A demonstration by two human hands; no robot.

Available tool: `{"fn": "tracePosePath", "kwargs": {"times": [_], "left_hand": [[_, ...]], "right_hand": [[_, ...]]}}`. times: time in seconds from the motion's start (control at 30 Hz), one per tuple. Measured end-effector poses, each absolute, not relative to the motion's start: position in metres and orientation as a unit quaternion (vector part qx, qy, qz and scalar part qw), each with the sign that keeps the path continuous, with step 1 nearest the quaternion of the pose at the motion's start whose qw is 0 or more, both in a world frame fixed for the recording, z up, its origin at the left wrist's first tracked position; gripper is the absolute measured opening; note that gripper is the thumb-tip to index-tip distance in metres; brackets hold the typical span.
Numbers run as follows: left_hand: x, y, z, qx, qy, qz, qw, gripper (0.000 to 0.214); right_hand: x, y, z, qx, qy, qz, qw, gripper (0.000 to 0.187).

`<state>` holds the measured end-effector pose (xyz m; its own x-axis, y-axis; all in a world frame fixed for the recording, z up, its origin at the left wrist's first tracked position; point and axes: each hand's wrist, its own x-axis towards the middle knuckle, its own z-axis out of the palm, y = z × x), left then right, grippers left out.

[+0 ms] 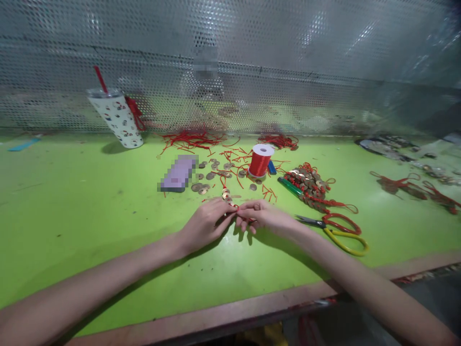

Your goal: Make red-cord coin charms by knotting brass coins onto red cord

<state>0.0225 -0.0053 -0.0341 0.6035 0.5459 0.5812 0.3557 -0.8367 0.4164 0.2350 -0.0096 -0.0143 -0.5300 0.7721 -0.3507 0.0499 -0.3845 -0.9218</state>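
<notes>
My left hand and my right hand meet at the middle of the green table, fingertips pinched together on a red cord. A few brass coins are strung on that cord just beyond my fingers. Both hands rest low over the table top. More loose coins and cut red cord pieces lie scattered behind them. A spool of red cord stands upright further back.
Scissors with red and yellow handles lie right of my right hand. A pile of finished coin strings sits behind them, more at far right. A purple phone and a lidded cup stand left. A perforated metal screen closes the back.
</notes>
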Motion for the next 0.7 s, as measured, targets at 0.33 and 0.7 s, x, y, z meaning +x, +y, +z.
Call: {"fn": "tracePosePath", "kwargs": {"times": [0.33,0.7], "left_hand": [[0.022,-0.005,-0.032,0.881,0.263,0.362,0.155,0.011],[0.021,0.002,-0.012,0.795,0.396,0.341,0.306,0.017]], "right_hand": [[0.231,-0.012,-0.022,-0.416,-0.490,0.715,0.273,0.019],[0.228,-0.014,-0.017,-0.445,-0.499,0.688,0.282,0.022]]}}
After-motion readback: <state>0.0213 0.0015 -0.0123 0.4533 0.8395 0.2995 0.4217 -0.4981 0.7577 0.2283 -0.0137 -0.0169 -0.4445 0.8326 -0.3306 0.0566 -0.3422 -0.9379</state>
